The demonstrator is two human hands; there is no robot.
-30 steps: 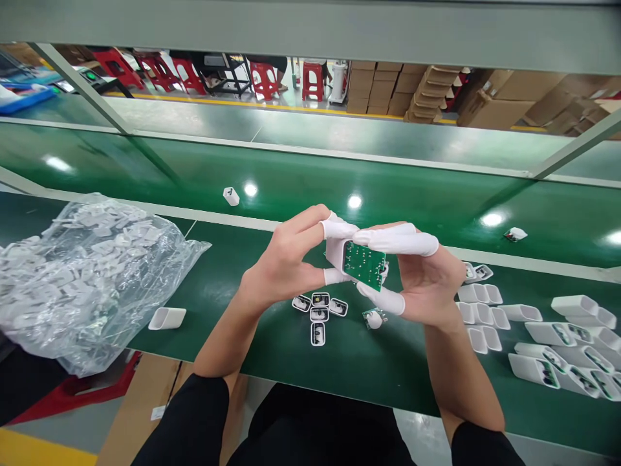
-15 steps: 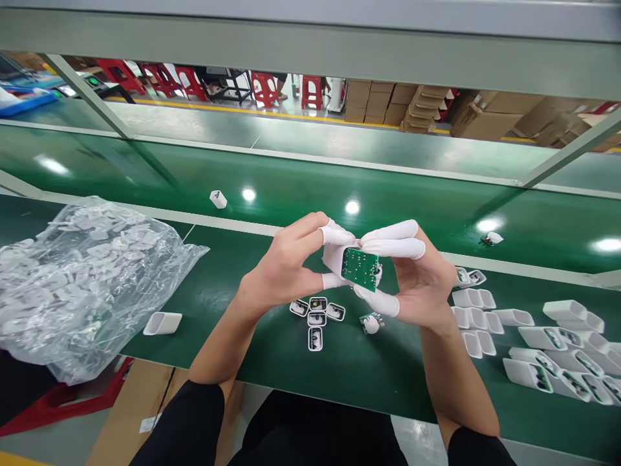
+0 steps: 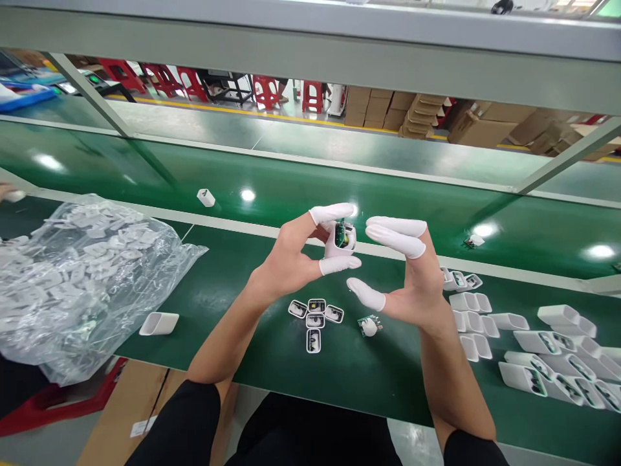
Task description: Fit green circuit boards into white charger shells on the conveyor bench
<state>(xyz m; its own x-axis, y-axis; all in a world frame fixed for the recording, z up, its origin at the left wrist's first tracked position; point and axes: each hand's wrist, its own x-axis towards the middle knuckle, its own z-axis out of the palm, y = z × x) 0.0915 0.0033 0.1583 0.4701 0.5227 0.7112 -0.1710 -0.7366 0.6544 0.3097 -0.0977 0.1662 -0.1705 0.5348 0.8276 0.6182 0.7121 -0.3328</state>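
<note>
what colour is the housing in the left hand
The housing is white, as the head view shows.

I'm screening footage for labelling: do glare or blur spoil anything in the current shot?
Head view: bright reflections dot the green belt, one beside the left hand's fingertip; head view: the plastic bag carries shiny highlights; head view: both hands and the white case look fairly sharp, but the case's inside is too small to read finely.

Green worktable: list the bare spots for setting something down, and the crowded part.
Bare: between the clear plastic bag and left forearm; the front strip below five clustered white casings. Crowded: right end, with white tubular casings.
</note>
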